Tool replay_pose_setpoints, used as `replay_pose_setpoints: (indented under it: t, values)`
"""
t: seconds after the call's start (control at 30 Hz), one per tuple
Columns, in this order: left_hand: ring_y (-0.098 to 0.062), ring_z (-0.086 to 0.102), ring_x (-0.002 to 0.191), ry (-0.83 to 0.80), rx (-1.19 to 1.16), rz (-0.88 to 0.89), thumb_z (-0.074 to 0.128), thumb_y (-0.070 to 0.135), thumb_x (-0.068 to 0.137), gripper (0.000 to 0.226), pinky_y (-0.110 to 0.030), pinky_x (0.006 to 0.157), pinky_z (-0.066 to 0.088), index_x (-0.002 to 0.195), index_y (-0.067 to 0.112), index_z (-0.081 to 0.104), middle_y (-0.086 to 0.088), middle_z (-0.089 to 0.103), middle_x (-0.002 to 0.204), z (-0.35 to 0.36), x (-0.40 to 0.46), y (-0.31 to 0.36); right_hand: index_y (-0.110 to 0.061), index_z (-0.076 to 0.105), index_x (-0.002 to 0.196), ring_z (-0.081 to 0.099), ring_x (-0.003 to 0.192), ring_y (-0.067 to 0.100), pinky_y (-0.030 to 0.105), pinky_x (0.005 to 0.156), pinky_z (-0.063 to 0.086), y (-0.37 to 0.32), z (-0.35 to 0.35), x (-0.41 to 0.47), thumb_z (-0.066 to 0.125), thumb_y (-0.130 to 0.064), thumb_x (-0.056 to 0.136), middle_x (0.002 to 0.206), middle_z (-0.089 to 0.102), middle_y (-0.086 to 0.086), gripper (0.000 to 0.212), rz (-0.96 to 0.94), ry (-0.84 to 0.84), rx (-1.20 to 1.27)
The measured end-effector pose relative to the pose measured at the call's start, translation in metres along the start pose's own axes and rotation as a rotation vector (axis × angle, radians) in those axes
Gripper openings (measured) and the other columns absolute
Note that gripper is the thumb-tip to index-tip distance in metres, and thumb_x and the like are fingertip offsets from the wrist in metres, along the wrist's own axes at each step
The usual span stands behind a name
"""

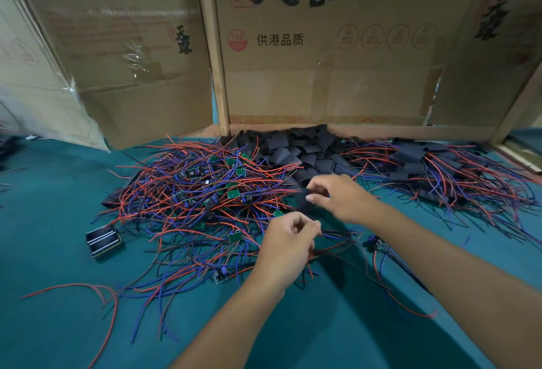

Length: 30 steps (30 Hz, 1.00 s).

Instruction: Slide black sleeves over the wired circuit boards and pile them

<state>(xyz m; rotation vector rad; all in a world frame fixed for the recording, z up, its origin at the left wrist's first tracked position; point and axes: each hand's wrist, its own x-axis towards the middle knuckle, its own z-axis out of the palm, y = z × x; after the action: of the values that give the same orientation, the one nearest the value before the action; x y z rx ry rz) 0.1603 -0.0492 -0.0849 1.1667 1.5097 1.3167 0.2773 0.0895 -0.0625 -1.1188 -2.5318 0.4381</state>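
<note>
I see my left hand (289, 239) pinching a bundle of wires (334, 236), and my right hand (337, 197) pinching a black sleeve (305, 203) just above it, over the green table (58, 251). The board on those wires is hidden, so I cannot tell whether it is inside the sleeve yet. To do this well, I judge I should keep the wires gathered tight and straight, hold the sleeve mouth open, and feed the wire ends first. Bare boards (205, 187) lie tangled at left, loose sleeves (299, 148) behind, the finished pile (434, 172) at right. The carton (322, 61) behind reads "供港品质", with "天露" in large brushed characters and "380" in a red circle.
</note>
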Motion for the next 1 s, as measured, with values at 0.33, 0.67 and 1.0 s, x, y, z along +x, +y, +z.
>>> replay_pose_setpoints:
  t: [0.33, 0.67, 1.0]
  values:
    - [-0.011, 0.051, 0.069, 0.007, 0.406, 0.220, 0.078, 0.034, 0.080, 0.040, -0.029, 0.068, 0.046, 0.113, 0.030, 0.056, 0.013, 0.064, 0.085, -0.003, 0.000, -0.003, -0.025, 0.056, 0.088, 0.059, 0.069, 0.012, 0.035, 0.071, 0.048, -0.010, -0.001, -0.065, 0.065, -0.019, 0.090, 0.074, 0.066, -0.005, 0.011, 0.131, 0.140, 0.299]
    - [-0.007, 0.047, 0.059, 0.012, 0.364, 0.333, 0.084, 0.037, 0.073, 0.034, -0.030, 0.060, 0.043, 0.093, 0.027, 0.059, 0.009, 0.063, 0.078, 0.002, -0.010, 0.007, -0.021, 0.058, 0.096, 0.055, 0.068, 0.009, 0.023, 0.067, 0.044, -0.030, -0.012, -0.098, 0.077, -0.034, 0.079, 0.085, 0.065, 0.002, 0.028, 0.344, 0.292, 0.663]
    - [-0.005, 0.052, 0.075, -0.250, 0.405, 0.552, 0.083, 0.024, 0.078, 0.039, -0.016, 0.072, 0.041, 0.109, 0.024, 0.059, 0.013, 0.061, 0.092, -0.008, -0.014, 0.023, 0.005, 0.063, 0.104, 0.058, 0.066, 0.016, 0.026, 0.059, 0.049, -0.036, -0.022, -0.109, 0.065, -0.015, 0.085, 0.090, 0.066, 0.013, 0.028, 0.284, -0.187, 1.185]
